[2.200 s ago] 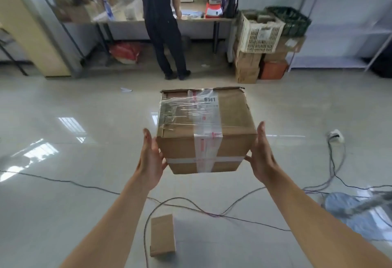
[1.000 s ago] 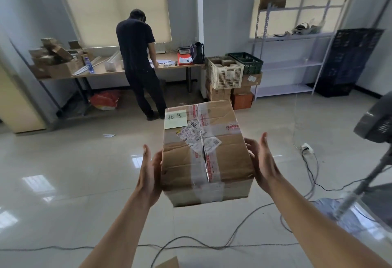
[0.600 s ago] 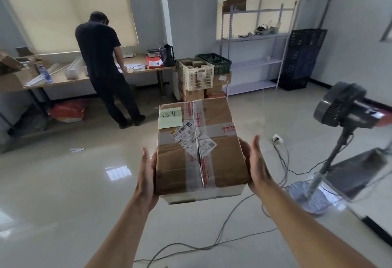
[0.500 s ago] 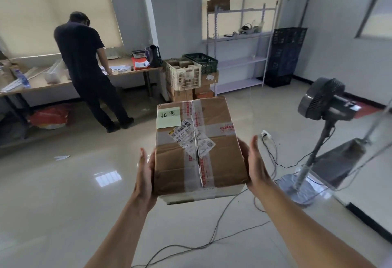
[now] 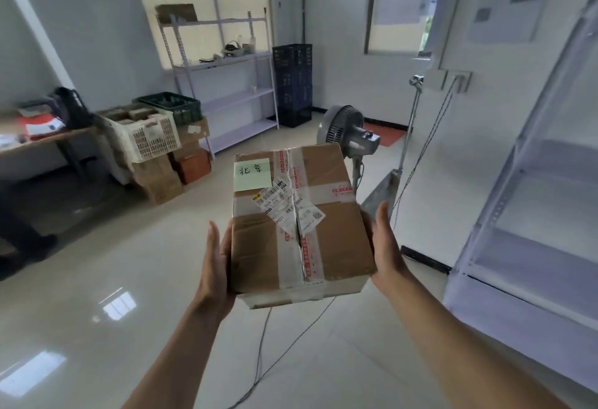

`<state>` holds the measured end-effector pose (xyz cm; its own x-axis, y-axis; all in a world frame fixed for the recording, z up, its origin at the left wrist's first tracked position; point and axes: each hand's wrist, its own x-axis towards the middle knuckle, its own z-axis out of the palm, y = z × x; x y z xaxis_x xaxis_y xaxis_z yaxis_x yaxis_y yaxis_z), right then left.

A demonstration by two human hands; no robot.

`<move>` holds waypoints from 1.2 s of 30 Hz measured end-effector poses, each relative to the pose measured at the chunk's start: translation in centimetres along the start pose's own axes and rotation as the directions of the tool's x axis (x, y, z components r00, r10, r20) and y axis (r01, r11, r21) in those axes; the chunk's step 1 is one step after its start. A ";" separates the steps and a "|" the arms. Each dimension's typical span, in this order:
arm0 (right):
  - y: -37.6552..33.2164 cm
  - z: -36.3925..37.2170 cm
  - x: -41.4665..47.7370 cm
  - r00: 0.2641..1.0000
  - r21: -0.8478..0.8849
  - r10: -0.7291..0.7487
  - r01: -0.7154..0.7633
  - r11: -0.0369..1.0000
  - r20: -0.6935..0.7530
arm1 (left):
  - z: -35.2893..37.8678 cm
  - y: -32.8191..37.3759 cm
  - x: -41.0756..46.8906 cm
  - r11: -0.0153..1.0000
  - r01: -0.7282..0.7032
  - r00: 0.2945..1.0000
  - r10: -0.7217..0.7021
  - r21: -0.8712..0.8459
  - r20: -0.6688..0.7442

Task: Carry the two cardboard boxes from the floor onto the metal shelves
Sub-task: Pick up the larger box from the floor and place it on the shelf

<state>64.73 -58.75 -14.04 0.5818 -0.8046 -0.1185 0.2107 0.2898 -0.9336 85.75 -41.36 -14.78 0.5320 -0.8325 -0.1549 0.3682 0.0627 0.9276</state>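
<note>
A taped cardboard box (image 5: 336, 240) with a green sticky note and a torn shipping label on top hangs in front of me at chest height. My left hand (image 5: 216, 263) presses flat on its left side and my right hand (image 5: 386, 246) on its right side. A white metal shelf unit (image 5: 547, 201) with bare shelves stands close at my right. Another metal shelf unit (image 5: 226, 98) stands against the far wall, with small items on an upper level. The second box is out of view.
A standing fan (image 5: 343, 132) is just behind the box, with cables (image 5: 268, 337) trailing over the glossy floor. Stacked crates and cartons (image 5: 155, 146) sit left of the far shelf unit, dark crates (image 5: 293, 81) to its right. A desk (image 5: 38, 140) is at the left edge.
The view has swung right while I carry the box. The person at the desk has slid almost out of view at left, and the near white shelf unit has come in at right.
</note>
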 end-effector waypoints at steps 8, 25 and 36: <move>-4.5 -14.3 -5.0 0.967 -0.001 -0.064 0.066 0.998 -0.246 | 14.7 -3.9 1.6 0.996 0.032 0.975 -0.050 0.089 0.216; -13.7 -39.8 -21.0 0.778 -0.046 -0.180 0.191 0.980 -0.602 | 44.1 -14.1 -2.0 0.982 0.078 0.764 -0.171 0.173 0.623; -17.1 -50.1 -26.9 0.604 -0.018 -0.179 0.263 0.965 -0.777 | 59.2 -19.5 -1.3 0.959 0.129 0.609 -0.277 0.252 0.743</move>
<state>6.16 -68.06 -11.81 -0.2962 -0.9404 -0.1672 0.3420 0.0590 -0.9378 32.72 -74.16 -12.55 -0.3443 -0.9337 -0.0984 0.2300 -0.1855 0.9554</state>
